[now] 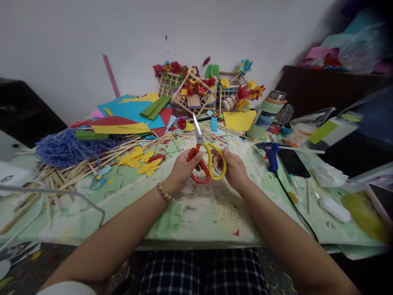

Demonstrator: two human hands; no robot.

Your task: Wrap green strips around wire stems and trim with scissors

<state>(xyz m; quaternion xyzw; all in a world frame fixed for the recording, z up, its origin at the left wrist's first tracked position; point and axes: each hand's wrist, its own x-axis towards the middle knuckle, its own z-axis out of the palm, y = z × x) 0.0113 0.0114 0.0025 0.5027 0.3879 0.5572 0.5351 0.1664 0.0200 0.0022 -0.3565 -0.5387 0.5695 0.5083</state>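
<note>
Both my hands hold one pair of scissors above the middle of the paint-stained table. My left hand grips the red handle loop, fingers closed round it. My right hand grips the yellow loop in the same way. The steel blades are closed and point away from me, toward the back. A beaded bracelet sits on my left wrist.
Yellow foam petals, wooden sticks and blue yarn lie left. Foam sheets and stick baskets with foam flowers stand behind. A blue glue gun, a phone and a flask are right.
</note>
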